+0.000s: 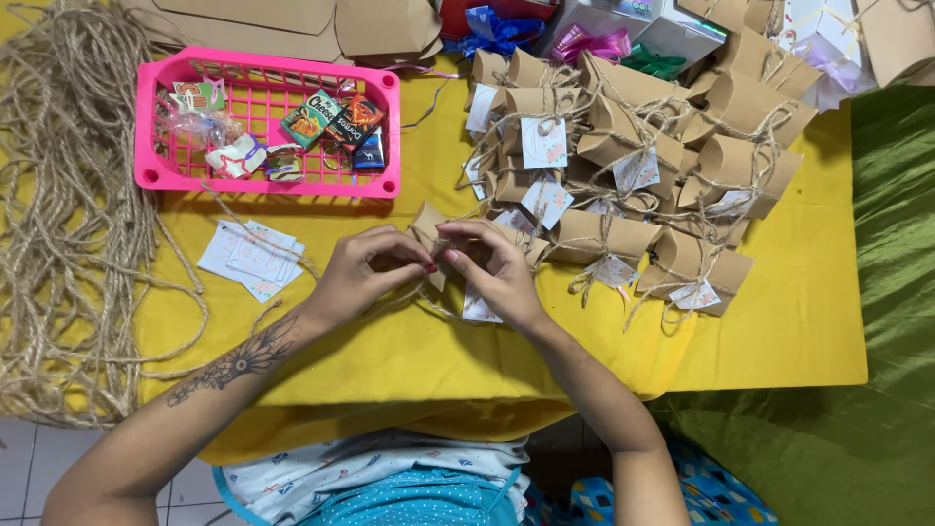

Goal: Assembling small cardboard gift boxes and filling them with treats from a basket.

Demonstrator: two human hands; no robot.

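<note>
Both hands met over the middle of the yellow worktop (799, 331), and a small brown paper pillow box (427, 226) sat pinched between them. The left hand (358, 275) came in from seven o'clock and the right hand (502, 278) from five o'clock, so the box lay at twelve o'clock from both, with its long axis running roughly from eleven to five o'clock. Neither hand was clearly nearer; both sets of fingers were curled closed on the box and on a strand of jute twine (429, 310) looping under it. Whether a knot was formed could not be told. At nine o'clock lay loose paper tags (248, 255), with the pink basket (156, 117) of snack packets above them, and at two o'clock was the heap of tied boxes (662, 146).
</note>
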